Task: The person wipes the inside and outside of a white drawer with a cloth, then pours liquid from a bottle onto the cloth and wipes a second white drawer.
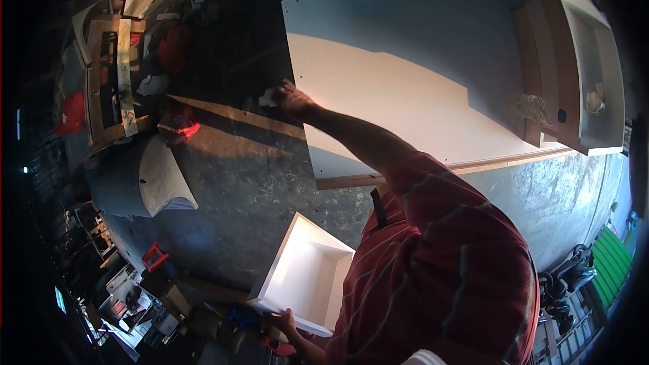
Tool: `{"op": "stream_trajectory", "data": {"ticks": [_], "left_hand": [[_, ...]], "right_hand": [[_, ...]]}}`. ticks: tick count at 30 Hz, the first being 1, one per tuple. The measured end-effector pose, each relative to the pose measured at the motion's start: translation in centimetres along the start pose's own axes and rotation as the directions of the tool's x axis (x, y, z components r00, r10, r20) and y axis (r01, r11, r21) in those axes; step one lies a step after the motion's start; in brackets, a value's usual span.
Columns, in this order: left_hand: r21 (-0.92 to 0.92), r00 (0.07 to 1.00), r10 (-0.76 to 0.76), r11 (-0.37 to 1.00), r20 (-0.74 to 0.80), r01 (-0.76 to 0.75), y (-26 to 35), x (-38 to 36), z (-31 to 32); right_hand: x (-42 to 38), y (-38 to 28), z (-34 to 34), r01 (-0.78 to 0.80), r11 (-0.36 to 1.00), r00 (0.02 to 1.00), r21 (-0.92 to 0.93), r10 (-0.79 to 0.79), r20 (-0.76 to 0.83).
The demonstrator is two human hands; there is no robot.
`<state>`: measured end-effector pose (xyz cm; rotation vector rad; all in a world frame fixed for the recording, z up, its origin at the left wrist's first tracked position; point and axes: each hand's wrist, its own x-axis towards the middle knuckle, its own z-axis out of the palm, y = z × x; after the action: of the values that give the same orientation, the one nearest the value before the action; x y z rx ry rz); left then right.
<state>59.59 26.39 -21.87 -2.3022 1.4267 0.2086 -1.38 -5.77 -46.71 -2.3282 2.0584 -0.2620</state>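
Note:
My left hand (285, 323) grips the lower edge of a white drawer (304, 267), an open box tilted beside my body. Its inside faces up and looks bare. My right hand (294, 99) reaches out over the left edge of a large white panel (378, 88). Its fingers are closed on a small white thing, perhaps a crumpled cloth (268, 99), too blurred to be sure. The panel has small dark holes along its edges and a wooden strip (351, 180) along its near side.
A white cabinet part (588, 74) with wooden sides stands at the right end of the panel. Across the concrete floor (236, 189) lie a wooden frame (125, 74), a pale curved sheet (162, 179) and a red stool (155, 257). Motorbikes (564, 284) stand lower right.

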Motion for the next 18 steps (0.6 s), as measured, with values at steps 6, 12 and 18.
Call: {"op": "stream_trajectory", "data": {"ticks": [6, 12, 18], "left_hand": [[0.050, 0.999, -0.034, 0.998, 0.011, 0.033, -0.8, 1.0, -0.1], [-0.092, 1.000, -0.008, 0.996, -0.015, 0.006, -0.1, 1.9, 1.2], [-0.057, 0.970, 0.096, 0.992, -0.222, -0.111, 2.4, -0.3, -0.1]], "right_hand": [[-5.5, 7.4, -10.0, -0.154, 0.735, 0.663, 0.660, 0.572, -0.483], [-26.4, 29.5, -15.2, -0.674, 0.651, 0.178, 0.350, 0.602, -0.778], [-36.4, 41.9, -11.0, -0.914, 0.288, 0.405, -0.287, 0.702, -0.586]]}}
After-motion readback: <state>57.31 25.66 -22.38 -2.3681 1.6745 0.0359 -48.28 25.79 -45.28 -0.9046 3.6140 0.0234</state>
